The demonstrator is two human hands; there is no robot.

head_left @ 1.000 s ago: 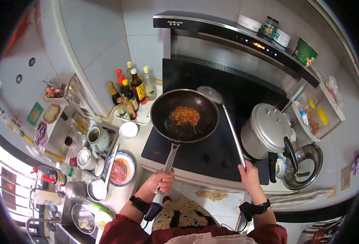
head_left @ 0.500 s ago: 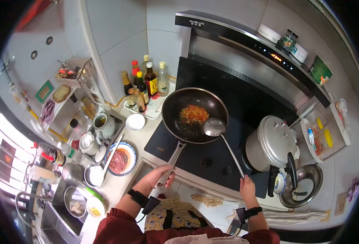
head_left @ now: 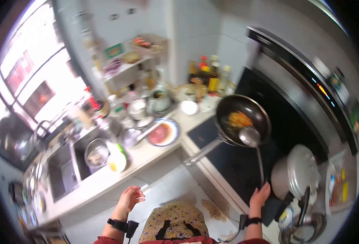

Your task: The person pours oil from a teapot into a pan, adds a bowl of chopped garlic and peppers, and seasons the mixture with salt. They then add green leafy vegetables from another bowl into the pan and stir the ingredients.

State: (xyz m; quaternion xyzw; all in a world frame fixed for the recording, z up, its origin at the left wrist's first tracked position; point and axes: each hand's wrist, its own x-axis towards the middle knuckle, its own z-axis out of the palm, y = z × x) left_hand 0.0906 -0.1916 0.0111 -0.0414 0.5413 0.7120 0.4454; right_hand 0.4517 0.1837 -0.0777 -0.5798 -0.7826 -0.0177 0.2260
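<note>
A dark wok [head_left: 246,106] sits on the black cooktop [head_left: 232,162] with chopped orange-red food [head_left: 239,119] in it. The metal ladle [head_left: 249,136] rests its bowl in the wok, and its long handle reaches over the near rim. My right hand [head_left: 260,197] is at the end of that handle with its fingers stretched out, not wrapped around it; whether they touch is blurred. Away from the wok handle [head_left: 206,150], my left hand [head_left: 129,199] hangs over the floor before the counter, fingers loosely bent and apart, holding nothing.
A pressure cooker [head_left: 295,173] stands right of the wok. On the left counter are a plate of raw meat [head_left: 160,134], a white bowl with yellow pieces [head_left: 116,162] and a metal basin [head_left: 97,153] at the sink [head_left: 63,175]. Sauce bottles [head_left: 213,79] stand in the corner.
My left hand has let go of the wok handle and moved left. My right hand's fingers have opened at the ladle handle. The view has swung left toward the sink and window.
</note>
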